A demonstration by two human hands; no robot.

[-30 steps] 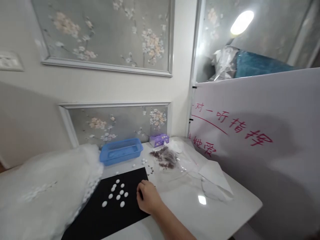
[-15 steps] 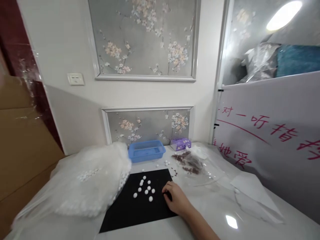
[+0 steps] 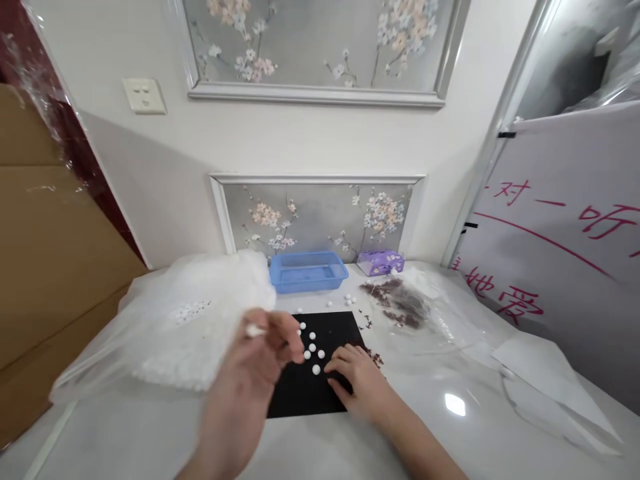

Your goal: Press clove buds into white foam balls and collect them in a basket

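Observation:
My left hand (image 3: 245, 387) is raised over the left part of the black mat (image 3: 300, 393), blurred by motion, its fingers curled. A small white ball (image 3: 254, 330), smeared, shows at its fingertips. On the mat's right part rests my right hand (image 3: 357, 380), fingers bent and drawn together; whatever they hold is hidden. Just left of those fingers lie several loose white balls (image 3: 316, 369), some of them partly covered by my left hand. Small dark brown pieces (image 3: 375, 359) are scattered beside the right hand, at the mat's right edge.
A big clear bag of white balls (image 3: 200, 333) fills the left of the table. Behind the mat stand a blue plastic basket (image 3: 309, 288) and a purple packet (image 3: 381, 263). To the right lie a bag of brown pieces (image 3: 405, 307) and white sheets (image 3: 555, 380).
My left hand has come into view over the mat with a white ball at its fingers. The right hand remains at the mat's right side. The camera view has tilted down.

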